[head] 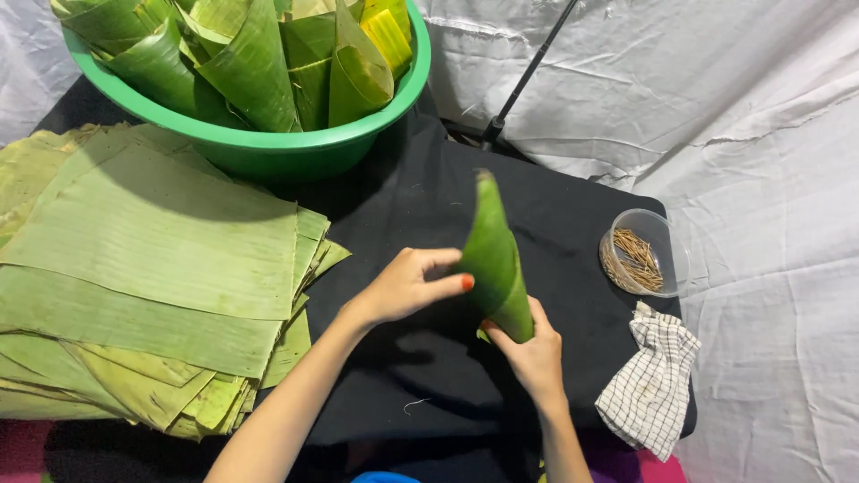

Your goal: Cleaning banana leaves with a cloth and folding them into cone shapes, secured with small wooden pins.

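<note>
A green banana-leaf cone (495, 255) stands point-up over the black cloth (420, 197) in the middle of the view. My left hand (407, 286) presses its thumb and fingers against the cone's left side. My right hand (535, 353) grips the cone's wide lower end from below. Both hands hold the same cone.
A thick stack of flat banana leaves (152, 268) lies at the left. A green basin (268, 148) with several finished leaf cones stands at the back. A small clear bowl of thin sticks (637, 255) and a checked cloth (651, 385) lie at the right. White sheeting (761, 134) surrounds the black cloth.
</note>
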